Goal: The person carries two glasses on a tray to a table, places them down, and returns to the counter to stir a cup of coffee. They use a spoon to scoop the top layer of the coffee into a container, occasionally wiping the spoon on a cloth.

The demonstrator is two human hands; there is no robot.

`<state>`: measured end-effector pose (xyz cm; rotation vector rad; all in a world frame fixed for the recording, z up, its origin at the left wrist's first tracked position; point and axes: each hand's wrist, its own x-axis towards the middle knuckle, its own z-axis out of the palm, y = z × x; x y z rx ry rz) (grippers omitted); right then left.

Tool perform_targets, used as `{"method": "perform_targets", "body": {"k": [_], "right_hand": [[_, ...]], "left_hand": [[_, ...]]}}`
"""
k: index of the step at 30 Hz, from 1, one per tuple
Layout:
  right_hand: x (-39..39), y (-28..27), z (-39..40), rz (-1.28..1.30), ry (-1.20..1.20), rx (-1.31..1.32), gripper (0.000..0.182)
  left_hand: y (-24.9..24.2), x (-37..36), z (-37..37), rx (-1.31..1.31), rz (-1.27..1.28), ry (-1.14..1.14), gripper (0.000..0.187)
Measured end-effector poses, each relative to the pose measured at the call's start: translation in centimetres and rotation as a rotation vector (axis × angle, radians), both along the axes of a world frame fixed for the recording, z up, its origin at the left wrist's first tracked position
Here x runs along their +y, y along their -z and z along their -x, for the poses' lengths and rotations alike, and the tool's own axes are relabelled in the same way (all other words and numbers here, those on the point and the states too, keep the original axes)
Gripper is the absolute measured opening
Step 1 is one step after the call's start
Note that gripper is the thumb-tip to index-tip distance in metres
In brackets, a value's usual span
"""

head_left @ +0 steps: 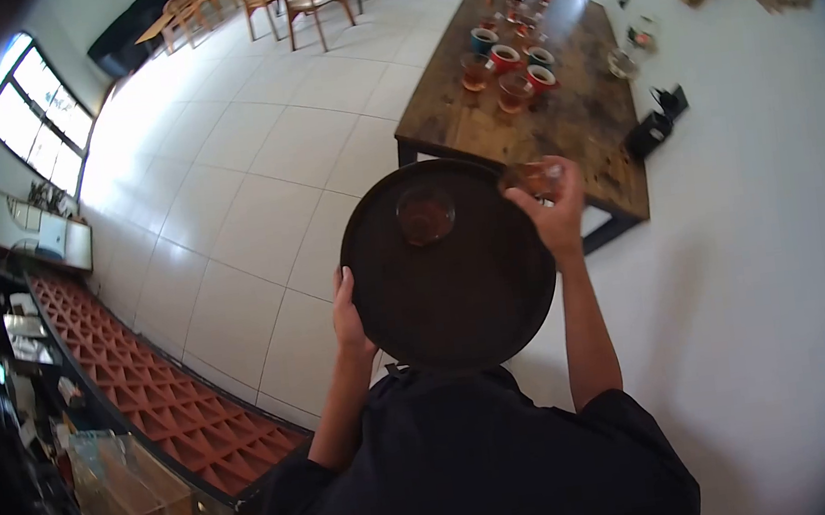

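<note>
My left hand [349, 314] grips the left edge of a round dark tray [452, 299], its thumb over the rim and the other fingers hidden beneath. Toward the far side of the tray stands a clear glass [425, 216] with reddish-brown liquid. My right hand [559, 207] is closed around a second glass [531, 180] of amber liquid, raised by the tray's upper right rim. Beyond it is a wooden table [480, 135] bearing glasses of amber liquid [514, 93] and several red cups [504, 57] and dark green cups [483, 40].
A white wall [764, 251] runs along the right, with a black box [649, 135] mounted near the table. At left is a counter with a red patterned front [143, 371]. Wooden chairs [310, 2] stand far back on the tiled floor [257, 213].
</note>
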<state>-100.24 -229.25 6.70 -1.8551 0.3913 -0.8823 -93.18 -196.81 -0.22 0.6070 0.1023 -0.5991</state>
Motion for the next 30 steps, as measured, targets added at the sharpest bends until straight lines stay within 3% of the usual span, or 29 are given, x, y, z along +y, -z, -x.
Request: {"method": "perform_targets", "body": {"k": [2, 7, 11, 13, 23, 25, 28, 30], "right_hand": [[-4.7, 0.3, -2.2, -0.038, -0.006, -0.039, 0.068], [-14.9, 2.6, -6.2, 0.0, 0.108, -0.016, 0.066], [-19.3, 5.6, -8.8, 0.041, 0.155, 0.009, 0.07], [-20.3, 5.7, -9.7, -0.067, 0.141, 0.059, 0.071], [-21.4, 6.6, -10.6, -0.029, 0.158, 0.152, 0.074], [-19.9, 5.5, -9.7, 0.32, 0.349, 0.127, 0.073], [-16.7, 2.6, -7.7, 0.212, 0.357, -0.032, 0.074], [-12.6, -0.6, -7.8, 0.145, -0.076, 0.048, 0.077]], "left_hand": [[0.9, -2.5, -1.1, -0.021, -0.131, -0.132, 0.043], [0.2, -6.8, -2.5, 0.022, -0.058, -0.187, 0.045], [0.8, -8.6, -2.7, 0.036, -0.098, -0.262, 0.046], [0.2, -9.6, -2.7, 0.032, -0.103, -0.281, 0.045], [0.4, -10.6, -1.8, 0.07, -0.09, -0.327, 0.043], [1.1, -10.6, -1.4, 0.075, -0.081, -0.343, 0.043], [1.6, -10.8, -1.3, 0.065, -0.101, -0.384, 0.044], [1.6, -10.8, -0.9, 0.068, -0.141, -0.389, 0.044]]}}
